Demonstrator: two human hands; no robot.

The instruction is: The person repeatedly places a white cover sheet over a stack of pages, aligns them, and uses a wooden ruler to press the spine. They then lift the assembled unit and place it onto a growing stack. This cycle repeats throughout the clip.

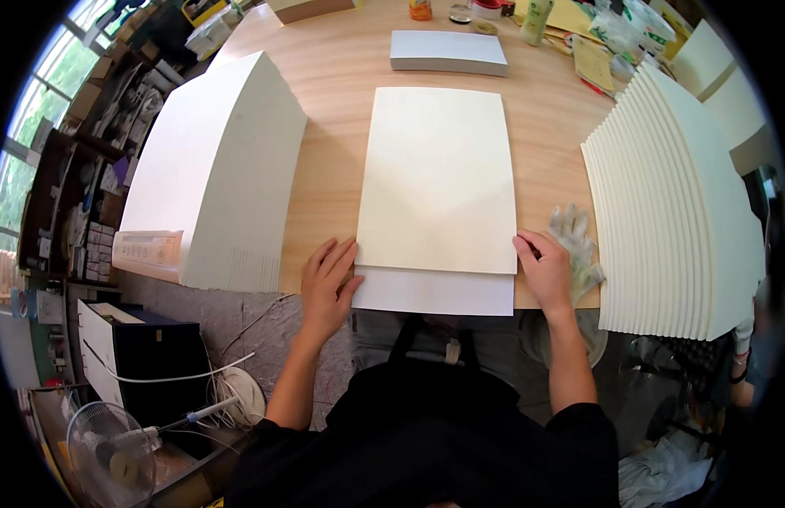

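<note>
A large cream sheet of card (pixel 438 186) lies in front of me on the wooden table. The near end of a white sheet (pixel 435 292) shows from under it, reaching to the table's front edge. My left hand (pixel 329 284) is at the left side of both sheets, fingers stretched out and slightly apart, fingertips touching the edge. At the right edge of the cream card, close to its near corner, my right hand (pixel 545 267) has its fingers curled, with thumb and forefinger pinching the edge. A pale work glove (pixel 572 227) lies just beyond that hand.
A tall white paper stack (pixel 193 161) stands on the left. On the right rises a stack of thick cream folded sheets (pixel 667 212). Farther back lie a smaller white stack (pixel 448 49) and a bottle (pixel 537 21). A fan (pixel 113 457) is at lower left.
</note>
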